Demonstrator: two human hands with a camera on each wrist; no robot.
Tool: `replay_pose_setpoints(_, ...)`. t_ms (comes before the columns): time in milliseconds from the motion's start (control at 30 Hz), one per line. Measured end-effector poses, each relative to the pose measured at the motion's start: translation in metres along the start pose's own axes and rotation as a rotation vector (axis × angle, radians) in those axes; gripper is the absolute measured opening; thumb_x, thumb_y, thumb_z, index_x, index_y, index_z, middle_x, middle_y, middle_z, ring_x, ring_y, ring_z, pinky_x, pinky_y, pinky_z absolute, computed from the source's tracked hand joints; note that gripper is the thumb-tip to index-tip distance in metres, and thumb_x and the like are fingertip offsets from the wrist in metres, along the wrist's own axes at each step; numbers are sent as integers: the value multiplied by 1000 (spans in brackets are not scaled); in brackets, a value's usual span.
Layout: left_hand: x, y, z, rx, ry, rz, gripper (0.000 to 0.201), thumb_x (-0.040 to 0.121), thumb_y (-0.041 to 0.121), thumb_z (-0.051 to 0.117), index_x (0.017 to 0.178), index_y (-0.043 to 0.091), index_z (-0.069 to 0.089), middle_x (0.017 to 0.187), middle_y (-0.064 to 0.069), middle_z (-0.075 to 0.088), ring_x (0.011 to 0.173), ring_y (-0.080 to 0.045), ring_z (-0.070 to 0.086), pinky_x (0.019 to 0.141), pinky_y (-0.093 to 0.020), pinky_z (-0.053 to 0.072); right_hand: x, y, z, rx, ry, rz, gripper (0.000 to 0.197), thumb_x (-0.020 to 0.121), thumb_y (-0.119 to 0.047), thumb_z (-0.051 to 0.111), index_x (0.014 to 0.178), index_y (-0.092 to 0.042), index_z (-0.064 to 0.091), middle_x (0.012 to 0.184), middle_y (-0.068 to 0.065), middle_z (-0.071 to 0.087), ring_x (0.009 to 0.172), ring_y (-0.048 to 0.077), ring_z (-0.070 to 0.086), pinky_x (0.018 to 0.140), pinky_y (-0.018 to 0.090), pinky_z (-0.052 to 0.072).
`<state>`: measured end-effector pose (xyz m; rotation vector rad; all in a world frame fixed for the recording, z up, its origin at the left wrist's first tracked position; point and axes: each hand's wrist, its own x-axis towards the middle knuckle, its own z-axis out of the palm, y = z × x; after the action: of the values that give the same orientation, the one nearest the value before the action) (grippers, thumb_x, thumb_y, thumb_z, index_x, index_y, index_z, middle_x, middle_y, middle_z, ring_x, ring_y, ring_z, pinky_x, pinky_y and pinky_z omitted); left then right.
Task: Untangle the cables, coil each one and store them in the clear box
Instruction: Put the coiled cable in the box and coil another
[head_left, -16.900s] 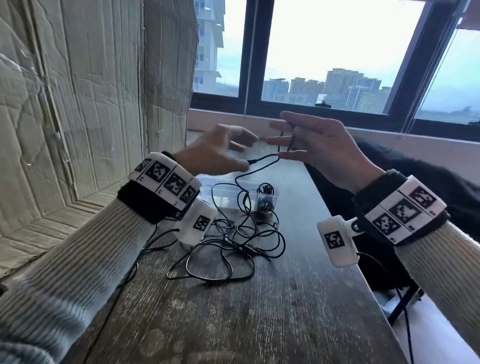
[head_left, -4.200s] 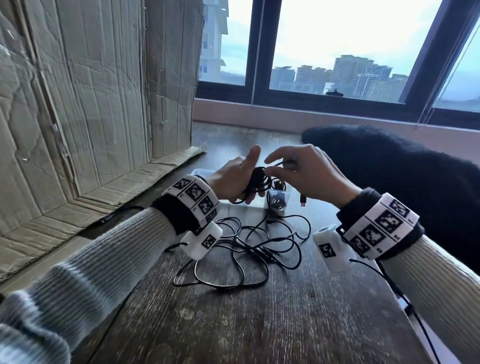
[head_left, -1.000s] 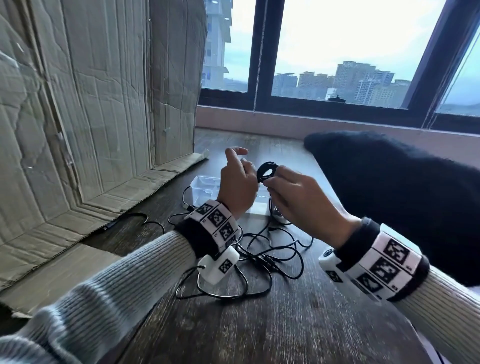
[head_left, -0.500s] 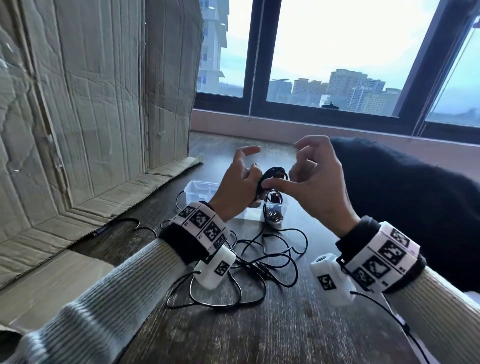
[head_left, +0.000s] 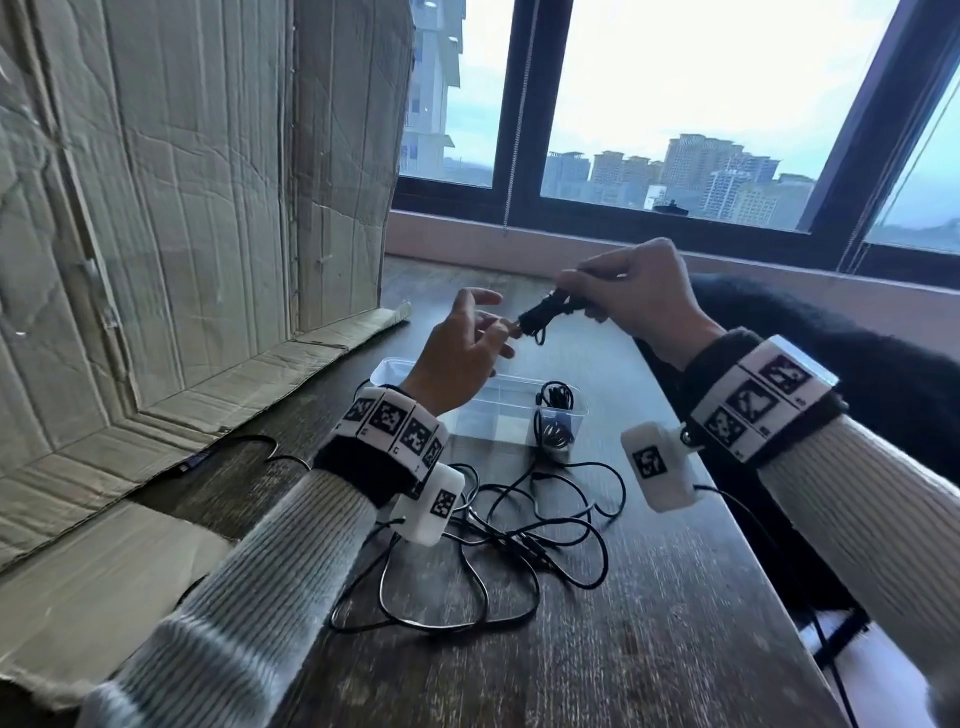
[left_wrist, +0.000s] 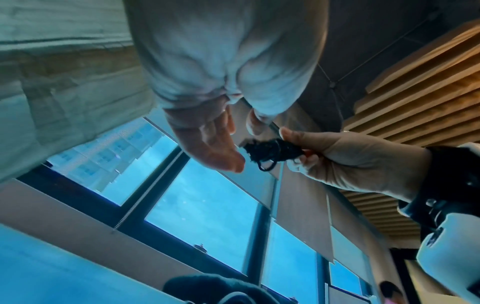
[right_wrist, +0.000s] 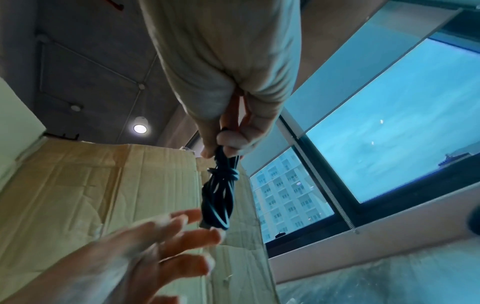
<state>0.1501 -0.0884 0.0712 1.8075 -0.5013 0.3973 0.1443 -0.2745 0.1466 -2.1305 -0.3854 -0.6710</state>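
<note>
My right hand (head_left: 584, 293) pinches one end of a coiled black cable bundle (head_left: 545, 314), tied round its middle and held above the table. The right wrist view shows the bundle (right_wrist: 219, 193) hanging from my right fingertips (right_wrist: 228, 142). My left hand (head_left: 485, 325) is open with spread fingers, just beside the bundle's free end; I cannot tell whether they touch. The clear box (head_left: 400, 371) stands on the table below the hands, with another coiled cable (head_left: 556, 402) in its right end. A tangle of loose black cables (head_left: 524, 530) lies in front of the box.
Large flattened cardboard (head_left: 182, 208) leans against the wall on the left, its flap lying on the dark wooden table (head_left: 571, 649). A dark garment (head_left: 857, 364) lies at the right edge. A window (head_left: 675, 104) spans the far side.
Half a second ago both hands held the coil together. My left hand has let go and opened; my right hand now holds the bundle alone, slightly higher.
</note>
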Motion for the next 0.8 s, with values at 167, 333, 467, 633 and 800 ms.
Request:
replay_pose_setpoints(167, 4, -30, -18, 320, -90, -166, 30, 98, 27, 48, 123, 10, 52, 114, -1, 59, 103, -15, 56, 88, -24, 41, 34, 16, 12, -202, -75, 102, 24, 77, -34, 77, 79, -9, 77, 62, 4, 68, 44, 1, 51, 45, 10, 43)
replay_pose_setpoints(333, 4, -44, -23, 308, -259, -273, 26, 98, 30, 50, 114, 11, 58, 110, -6, 67, 95, -20, 65, 85, -32, 50, 56, 48, 50, -470, -349, 315, 33, 80, -29, 75, 95, 0, 72, 87, 11, 73, 67, 13, 64, 80, 33, 59)
replay_pose_setpoints(467, 5, -53, -35, 316, -355, -311, 26, 97, 28, 51, 112, 9, 60, 109, -2, 68, 95, -20, 67, 86, -32, 51, 64, 64, 80, -562, -420, 342, 35, 80, -27, 75, 100, 1, 68, 86, 9, 71, 66, 14, 62, 73, 29, 58)
replay_pose_setpoints(633, 7, -78, -68, 421, -318, -415, 24, 94, 38, 54, 103, 17, 62, 105, -4, 70, 96, -22, 67, 77, -35, 52, 62, 66, 104, -800, -600, 364, 38, 71, -40, 81, 76, -6, 64, 65, 2, 67, 54, 15, 56, 54, 26, 48)
replay_pose_setpoints(800, 7, -84, -90, 385, -227, -444, 24, 95, 33, 54, 105, 12, 61, 109, -9, 68, 101, -26, 64, 76, -36, 50, 53, 74, 126, -933, -715, 324, 42, 74, -46, 76, 85, -8, 63, 71, 0, 62, 59, 13, 52, 54, 20, 45)
